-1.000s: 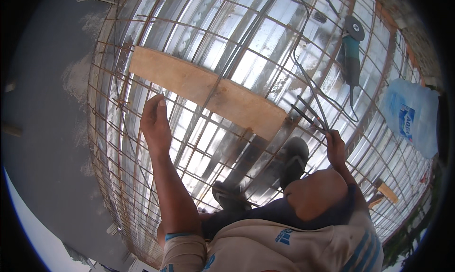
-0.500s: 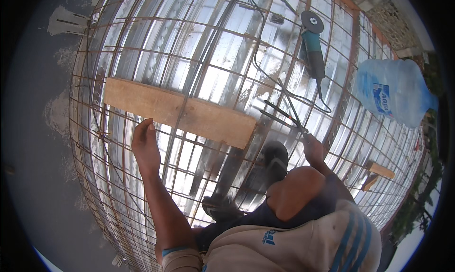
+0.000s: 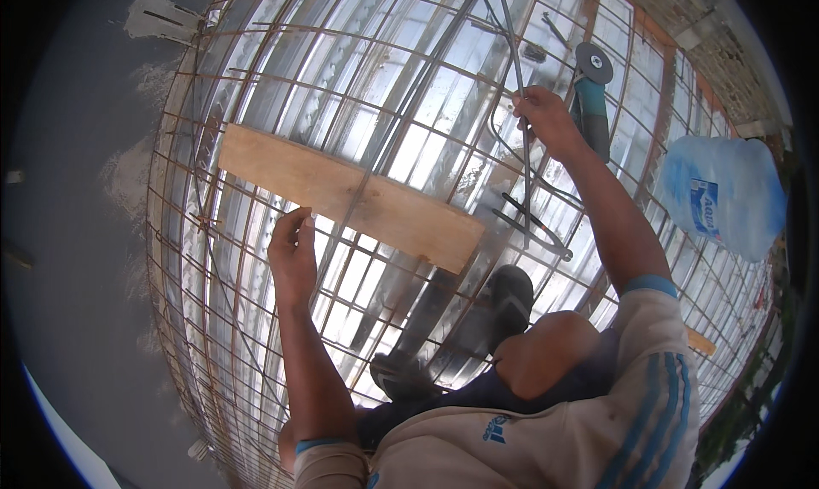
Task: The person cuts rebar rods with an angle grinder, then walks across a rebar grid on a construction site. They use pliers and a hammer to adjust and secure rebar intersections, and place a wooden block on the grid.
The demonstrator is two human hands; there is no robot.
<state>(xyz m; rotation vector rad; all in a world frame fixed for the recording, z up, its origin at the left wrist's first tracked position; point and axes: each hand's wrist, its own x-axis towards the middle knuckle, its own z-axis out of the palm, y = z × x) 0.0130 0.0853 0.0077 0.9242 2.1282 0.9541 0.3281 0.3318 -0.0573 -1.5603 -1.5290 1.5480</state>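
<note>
My right hand (image 3: pixel 539 118) is closed around a thin dark metal rod (image 3: pixel 514 50), which runs from the top of the picture toward the pincers. Below that hand, a pair of long-handled pincers (image 3: pixel 550 240) lies on the rebar mesh (image 3: pixel 341 105). A wooden plank (image 3: pixel 341 190) rests slantwise across the mesh. Just under its near edge is my left hand (image 3: pixel 294 246), with thumb and fingers curled together; whatever they pinch, if anything, is too small to make out. An angle grinder (image 3: pixel 592 97) lies beside my right forearm, which partly covers it.
A large clear-blue water jug (image 3: pixel 725 195) lies on its side at the right. Corrugated metal decking (image 3: pixel 409 156) shows beneath the mesh. My boot (image 3: pixel 512 297) stands near the plank. A grey wall (image 3: pixel 77 259) borders the left, and a small wood piece (image 3: pixel 701 342) lies far right.
My right hand has let go of the pincers, reached forward and taken hold of the rod. My left hand has stayed by the plank's edge. The whole view has shifted slightly.
</note>
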